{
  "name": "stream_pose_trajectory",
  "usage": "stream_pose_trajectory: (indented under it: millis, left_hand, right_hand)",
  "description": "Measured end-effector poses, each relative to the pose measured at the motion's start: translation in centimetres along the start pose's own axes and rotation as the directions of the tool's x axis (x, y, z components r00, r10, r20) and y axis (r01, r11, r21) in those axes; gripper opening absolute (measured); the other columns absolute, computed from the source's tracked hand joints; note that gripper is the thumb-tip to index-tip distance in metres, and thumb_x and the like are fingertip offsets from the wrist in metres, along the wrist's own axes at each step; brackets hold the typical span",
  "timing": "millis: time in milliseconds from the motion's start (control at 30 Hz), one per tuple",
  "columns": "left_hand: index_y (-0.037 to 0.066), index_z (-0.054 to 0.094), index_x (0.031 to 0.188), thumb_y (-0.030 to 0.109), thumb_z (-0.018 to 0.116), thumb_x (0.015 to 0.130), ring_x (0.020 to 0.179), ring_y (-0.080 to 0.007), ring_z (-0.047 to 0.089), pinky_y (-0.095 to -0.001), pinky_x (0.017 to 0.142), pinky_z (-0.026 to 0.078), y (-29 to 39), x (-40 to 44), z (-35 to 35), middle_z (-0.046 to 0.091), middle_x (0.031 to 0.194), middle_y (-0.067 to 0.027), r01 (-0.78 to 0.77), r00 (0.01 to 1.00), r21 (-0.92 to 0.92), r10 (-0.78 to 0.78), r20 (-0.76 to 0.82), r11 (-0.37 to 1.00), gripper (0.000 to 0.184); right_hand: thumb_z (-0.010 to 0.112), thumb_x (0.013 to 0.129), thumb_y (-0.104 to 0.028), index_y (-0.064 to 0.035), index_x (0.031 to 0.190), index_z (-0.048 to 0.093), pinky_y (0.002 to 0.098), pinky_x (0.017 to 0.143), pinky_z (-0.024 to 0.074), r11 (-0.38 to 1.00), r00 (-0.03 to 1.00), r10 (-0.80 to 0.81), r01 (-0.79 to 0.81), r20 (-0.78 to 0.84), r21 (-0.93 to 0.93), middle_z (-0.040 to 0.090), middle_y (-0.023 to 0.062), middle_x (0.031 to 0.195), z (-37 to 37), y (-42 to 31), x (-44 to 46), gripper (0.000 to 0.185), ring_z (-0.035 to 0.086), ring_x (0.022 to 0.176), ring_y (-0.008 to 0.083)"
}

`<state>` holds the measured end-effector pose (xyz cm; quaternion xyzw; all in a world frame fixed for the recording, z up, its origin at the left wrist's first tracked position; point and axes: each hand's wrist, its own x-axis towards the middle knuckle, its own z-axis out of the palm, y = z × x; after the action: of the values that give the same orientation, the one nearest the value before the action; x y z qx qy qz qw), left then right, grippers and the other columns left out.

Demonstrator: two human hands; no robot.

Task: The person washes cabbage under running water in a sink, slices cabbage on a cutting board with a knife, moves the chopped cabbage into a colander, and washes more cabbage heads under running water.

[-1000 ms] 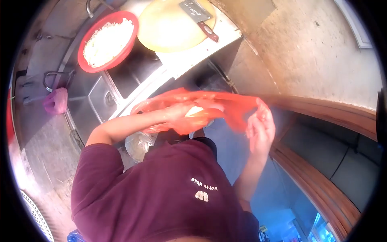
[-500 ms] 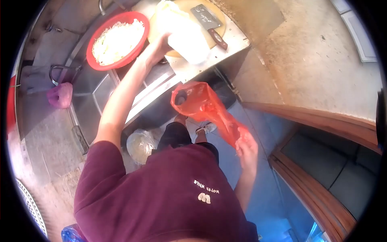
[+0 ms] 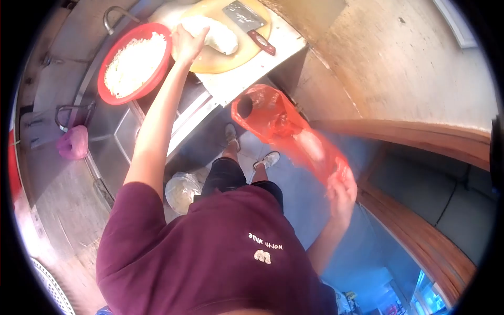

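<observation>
My left hand (image 3: 190, 44) is over the round yellowish cutting board (image 3: 210, 65), at the near left side of a pale, overexposed piece of food (image 3: 223, 39) whose kind I cannot make out. Its thumb stands apart from the fingers, and it seems to touch the piece rather than grip it. A cleaver (image 3: 244, 17) with a brown handle lies on the board's right side. Down at the right, my right hand (image 3: 341, 191) is closed on one end of a red plastic bag (image 3: 270, 115). The bag stretches toward the counter; a pale patch shows along its middle, shine or contents.
Left of the board, a red bowl (image 3: 105, 89) of pale shreds stands over the metal sink (image 3: 113, 139). A pink bag (image 3: 73, 143) sits at the far left. On the floor stands a lined bin (image 3: 182, 191). A wooden ledge (image 3: 409, 136) runs along the right.
The pale piece, held up in my left hand before, now rests on the board, with the hand shifted to its left. My right hand and the bag have swung right, the bag stretched longer.
</observation>
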<state>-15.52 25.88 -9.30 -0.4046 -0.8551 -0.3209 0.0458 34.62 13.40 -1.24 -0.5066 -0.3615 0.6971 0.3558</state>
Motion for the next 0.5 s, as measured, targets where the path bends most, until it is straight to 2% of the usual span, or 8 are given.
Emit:
stream_pose_trajectory:
  millis: [133, 233, 267, 300, 367, 400, 433, 500]
  left_hand:
    - [-0.005, 0.05, 0.116, 0.034, 0.068, 0.078, 0.104, -0.0231, 0.055, -0.036, 0.086, 0.044, 6.3, -5.1, -3.1, 0.059, 0.108, -0.0175, -0.387, 0.881, 0.141, 0.41, -0.234, 0.911, 0.057]
    - [0.006, 0.061, 0.103, 0.026, 0.059, 0.086, 0.085, -0.0184, 0.059, -0.0323, 0.079, 0.046, 10.3, -11.8, -3.5, 0.064, 0.09, -0.0072, -0.043, 0.874, -0.526, 0.287, 0.393, 0.85, 0.027]
    - [0.005, 0.064, 0.093, 0.017, 0.053, 0.086, 0.079, -0.0208, 0.06, -0.0333, 0.076, 0.047, 13.8, -15.3, -4.8, 0.064, 0.085, -0.0091, 0.165, 0.767, -0.52, 0.223, 0.602, 0.838, 0.017]
    - [0.005, 0.065, 0.091, 0.013, 0.052, 0.082, 0.082, -0.0254, 0.061, -0.0363, 0.076, 0.048, 13.6, -16.6, -3.5, 0.064, 0.087, -0.012, -0.183, 0.508, -0.554, 0.561, 0.654, 0.812, 0.018]
    - [0.006, 0.064, 0.091, 0.011, 0.05, 0.081, 0.086, -0.0291, 0.062, -0.0381, 0.076, 0.048, 15.5, -21.2, -3.0, 0.064, 0.086, -0.0131, -0.159, 0.052, -0.624, 0.637, 0.769, 0.765, 0.018]
    - [0.005, 0.064, 0.093, 0.011, 0.049, 0.081, 0.084, -0.0303, 0.061, -0.0374, 0.077, 0.048, 14.5, -23.9, -1.2, 0.062, 0.085, -0.0152, -0.176, -0.004, -0.641, 0.651, 0.759, 0.747, 0.02]
    - [0.005, 0.061, 0.103, 0.011, 0.051, 0.082, 0.081, -0.0258, 0.061, -0.0353, 0.075, 0.049, 14.7, -24.8, 1.9, 0.063, 0.088, -0.0127, -0.269, -0.373, -0.623, 0.516, 0.771, 0.735, 0.024]
    - [0.005, 0.061, 0.103, 0.011, 0.051, 0.082, 0.081, -0.0257, 0.061, -0.0353, 0.075, 0.049, 13.9, -26.8, 6.8, 0.063, 0.088, -0.0126, -0.422, -0.452, -0.564, 0.374, 0.81, 0.71, 0.024]
  right_hand:
    - [0.049, 0.081, 0.001, 0.0035, 0.128, 0.041, 0.0167, 0.046, 0.0315, 0.999, 0.999, -0.026, 0.025, 0.031, 0.039, 0.053, 0.0038, 0.071, -0.1, -1.2, -0.1, 0.048, 0.04, 0.051, 0.0043]
    - [0.05, 0.08, -0.001, 0.0042, 0.13, 0.039, 0.0178, 0.048, 0.0358, 0.996, 0.995, -0.043, 0.036, 0.088, 0.077, 0.054, 0.0056, 0.072, 0.4, -2.4, -0.4, 0.051, 0.044, 0.052, 0.0062]
    - [0.051, 0.08, -0.002, 0.0044, 0.13, 0.039, 0.0182, 0.049, 0.0374, 0.995, 0.993, -0.047, 0.037, 0.111, 0.088, 0.055, 0.0062, 0.073, 0.8, -2.7, -0.5, 0.052, 0.045, 0.053, 0.0068]
    - [0.052, 0.079, -0.003, 0.0043, 0.131, 0.038, 0.0189, 0.05, 0.039, 0.993, 0.986, -0.051, 0.032, 0.159, 0.115, 0.055, 0.0067, 0.074, 1.2, -2.9, -0.7, 0.054, 0.046, 0.053, 0.0075]
    - [0.054, 0.079, -0.006, 0.004, 0.132, 0.036, 0.0203, 0.053, 0.0422, 0.986, 0.966, -0.062, 0.02, 0.252, 0.167, 0.056, 0.0078, 0.076, 2.3, -3.3, -1.2, 0.057, 0.048, 0.055, 0.0088]
    - [0.055, 0.079, -0.009, 0.0035, 0.135, 0.032, 0.022, 0.055, 0.0444, 0.99, 0.951, -0.035, -0.008, 0.308, 0.139, 0.056, 0.0091, 0.078, 2.8, -3.4, -1.6, 0.062, 0.05, 0.057, 0.0111]
    - [0.055, 0.079, -0.01, 0.0026, 0.136, 0.031, 0.0223, 0.057, 0.0446, 0.989, 0.924, -0.053, -0.005, 0.378, 0.15, 0.055, 0.0094, 0.079, 3.7, -3.7, -2.0, 0.063, 0.051, 0.059, 0.0117]
    - [0.055, 0.079, -0.009, 0.0011, 0.138, 0.029, 0.0227, 0.061, 0.0446, 0.982, 0.88, -0.021, -0.071, 0.474, 0.177, 0.055, 0.0097, 0.081, 5.6, -4.8, -2.9, 0.065, 0.052, 0.065, 0.0123]
